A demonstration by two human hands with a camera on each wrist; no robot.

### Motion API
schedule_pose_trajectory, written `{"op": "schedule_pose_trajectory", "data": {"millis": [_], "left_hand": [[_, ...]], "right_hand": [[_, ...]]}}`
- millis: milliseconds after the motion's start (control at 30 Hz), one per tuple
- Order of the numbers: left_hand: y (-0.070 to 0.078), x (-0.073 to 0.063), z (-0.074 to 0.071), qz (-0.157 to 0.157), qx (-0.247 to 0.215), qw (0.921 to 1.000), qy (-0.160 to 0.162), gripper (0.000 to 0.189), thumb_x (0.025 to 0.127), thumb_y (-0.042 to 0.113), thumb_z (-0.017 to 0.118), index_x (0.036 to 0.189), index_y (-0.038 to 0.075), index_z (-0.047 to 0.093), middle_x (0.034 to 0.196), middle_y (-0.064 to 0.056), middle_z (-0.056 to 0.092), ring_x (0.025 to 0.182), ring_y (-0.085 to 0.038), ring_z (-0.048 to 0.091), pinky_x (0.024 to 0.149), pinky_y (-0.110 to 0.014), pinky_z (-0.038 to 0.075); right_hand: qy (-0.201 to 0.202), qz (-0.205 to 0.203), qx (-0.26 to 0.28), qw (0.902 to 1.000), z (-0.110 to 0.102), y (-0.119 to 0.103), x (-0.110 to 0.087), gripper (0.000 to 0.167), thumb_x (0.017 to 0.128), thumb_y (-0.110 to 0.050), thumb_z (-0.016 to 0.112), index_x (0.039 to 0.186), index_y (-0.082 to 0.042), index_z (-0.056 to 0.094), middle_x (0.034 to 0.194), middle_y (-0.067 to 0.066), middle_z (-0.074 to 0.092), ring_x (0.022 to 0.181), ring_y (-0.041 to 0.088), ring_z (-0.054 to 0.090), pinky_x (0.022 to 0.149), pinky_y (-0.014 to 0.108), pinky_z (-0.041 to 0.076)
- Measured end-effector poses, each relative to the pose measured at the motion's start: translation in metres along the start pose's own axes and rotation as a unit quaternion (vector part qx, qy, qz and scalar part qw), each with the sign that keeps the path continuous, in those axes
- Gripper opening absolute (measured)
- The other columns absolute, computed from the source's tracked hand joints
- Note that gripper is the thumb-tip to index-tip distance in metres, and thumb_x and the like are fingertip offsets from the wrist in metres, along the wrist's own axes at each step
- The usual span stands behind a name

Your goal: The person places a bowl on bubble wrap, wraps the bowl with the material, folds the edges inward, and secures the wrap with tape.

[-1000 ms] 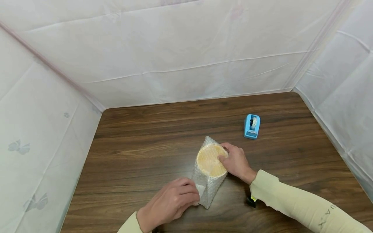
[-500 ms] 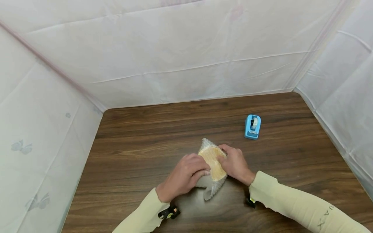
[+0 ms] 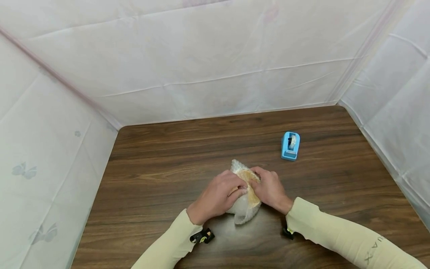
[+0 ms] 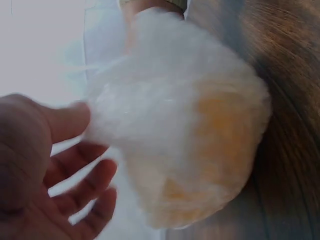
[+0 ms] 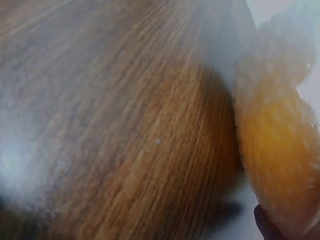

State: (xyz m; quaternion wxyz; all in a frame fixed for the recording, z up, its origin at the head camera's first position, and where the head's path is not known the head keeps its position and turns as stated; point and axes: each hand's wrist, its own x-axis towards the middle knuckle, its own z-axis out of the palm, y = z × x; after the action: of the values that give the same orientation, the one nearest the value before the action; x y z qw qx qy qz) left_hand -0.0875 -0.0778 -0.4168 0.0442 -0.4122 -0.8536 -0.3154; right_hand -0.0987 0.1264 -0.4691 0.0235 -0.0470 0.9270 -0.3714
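A round yellow item (image 3: 254, 198) lies inside clear bubble wrap (image 3: 242, 216) near the middle of the table; its exact kind is blurred by the wrap. My left hand (image 3: 217, 193) pinches a flap of the wrap between thumb and forefinger, over the yellow item. In the left wrist view the other fingers of that hand (image 4: 30, 160) are loosely bent beneath the wrap (image 4: 150, 90). My right hand (image 3: 271, 189) grips the bundle's right side, its thumb on top. Only a dark sliver of a finger (image 5: 267, 225) shows in the right wrist view, beside the wrapped yellow item (image 5: 280, 145).
A blue tape dispenser (image 3: 290, 146) stands on the brown wooden table (image 3: 161, 157), behind and right of the bundle. Pale sheeting (image 3: 208, 63) hangs along the table's back and both sides.
My left hand has moved up and right from the bundle's near end, drawing the wrap's flap over the yellow item. My right hand has stayed nearly still.
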Motion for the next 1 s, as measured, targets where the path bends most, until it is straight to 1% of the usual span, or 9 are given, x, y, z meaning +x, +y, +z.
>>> {"op": "schedule_pose_trajectory", "data": {"millis": [133,267,367,433,567,667,733,833,1000], "left_hand": [[0.009,-0.017,-0.010,0.033,0.002,0.9988,-0.037,0.006,0.102,0.020,0.067,0.098,0.019,0.072,0.095,0.011,0.072,0.089,-0.002,0.064,0.085,-0.020,0.055],[0.019,-0.040,-0.016,0.036,-0.015,0.9970,-0.066,0.007,0.103,0.020,0.066,0.099,0.020,0.072,0.092,0.014,0.071,0.080,0.006,0.059,0.077,-0.012,0.053],[0.024,-0.058,-0.015,0.045,-0.014,0.9955,-0.082,0.005,0.102,0.017,0.067,0.102,0.017,0.072,0.095,0.012,0.072,0.084,0.005,0.064,0.081,-0.013,0.054],[0.026,-0.069,-0.013,0.062,0.010,0.9940,-0.090,0.009,0.098,0.012,0.071,0.106,0.016,0.072,0.099,0.010,0.072,0.091,0.001,0.067,0.085,-0.015,0.055],[0.030,-0.086,-0.004,0.094,0.102,0.9871,-0.078,0.020,0.090,0.005,0.076,0.105,0.019,0.073,0.098,0.011,0.069,0.092,-0.003,0.065,0.084,-0.016,0.053],[0.033,-0.094,0.007,0.109,0.157,0.9801,-0.053,0.016,0.087,0.007,0.077,0.088,0.022,0.072,0.085,0.014,0.062,0.081,-0.003,0.057,0.073,-0.014,0.048],[0.034,-0.098,0.015,0.115,0.182,0.9758,-0.041,0.018,0.087,0.011,0.076,0.077,0.024,0.068,0.080,0.014,0.058,0.078,-0.004,0.055,0.071,-0.016,0.045],[0.034,-0.104,0.025,0.118,0.195,0.9732,-0.031,0.023,0.087,0.014,0.075,0.069,0.024,0.065,0.078,0.014,0.058,0.083,-0.006,0.058,0.075,-0.019,0.047],[0.033,-0.114,0.032,0.118,0.172,0.9771,-0.041,0.016,0.080,0.008,0.077,0.075,0.022,0.072,0.104,0.009,0.072,0.106,-0.009,0.067,0.096,-0.024,0.055]], "right_hand": [[-0.001,0.004,0.007,1.0000,0.001,0.000,0.000,0.031,0.092,-0.011,0.077,0.122,-0.006,0.073,0.110,0.017,0.079,0.087,0.021,0.073,0.075,0.042,0.061],[-0.002,0.008,0.011,0.9999,0.001,-0.001,0.000,0.031,0.093,-0.012,0.076,0.123,-0.006,0.073,0.107,0.017,0.079,0.079,0.017,0.070,0.073,0.040,0.059],[-0.003,0.010,0.010,0.9999,0.001,0.000,-0.001,0.031,0.093,-0.013,0.076,0.123,-0.006,0.073,0.106,0.016,0.079,0.076,0.015,0.068,0.072,0.040,0.059],[-0.005,0.012,0.009,0.9999,0.000,0.000,-0.001,0.031,0.093,-0.013,0.075,0.124,-0.006,0.072,0.105,0.016,0.079,0.074,0.014,0.067,0.072,0.039,0.059],[-0.011,0.016,0.007,0.9998,-0.001,-0.001,0.000,0.031,0.094,-0.013,0.074,0.124,-0.006,0.072,0.106,0.016,0.079,0.073,0.014,0.066,0.071,0.038,0.058],[-0.010,0.018,0.006,0.9998,-0.002,-0.001,0.000,0.031,0.094,-0.013,0.075,0.124,-0.006,0.072,0.106,0.016,0.079,0.074,0.014,0.067,0.071,0.038,0.058],[-0.009,0.017,0.006,0.9998,-0.002,-0.001,-0.001,0.031,0.093,-0.013,0.075,0.123,-0.007,0.072,0.106,0.016,0.079,0.073,0.014,0.066,0.070,0.037,0.058],[-0.010,0.013,0.007,0.9998,-0.001,-0.001,-0.001,0.030,0.093,-0.013,0.075,0.123,-0.007,0.072,0.103,0.016,0.079,0.068,0.013,0.064,0.066,0.034,0.056],[-0.008,0.003,0.002,1.0000,0.000,-0.002,-0.001,0.029,0.093,-0.013,0.075,0.121,-0.007,0.073,0.100,0.015,0.079,0.067,0.012,0.062,0.064,0.032,0.054]]}}
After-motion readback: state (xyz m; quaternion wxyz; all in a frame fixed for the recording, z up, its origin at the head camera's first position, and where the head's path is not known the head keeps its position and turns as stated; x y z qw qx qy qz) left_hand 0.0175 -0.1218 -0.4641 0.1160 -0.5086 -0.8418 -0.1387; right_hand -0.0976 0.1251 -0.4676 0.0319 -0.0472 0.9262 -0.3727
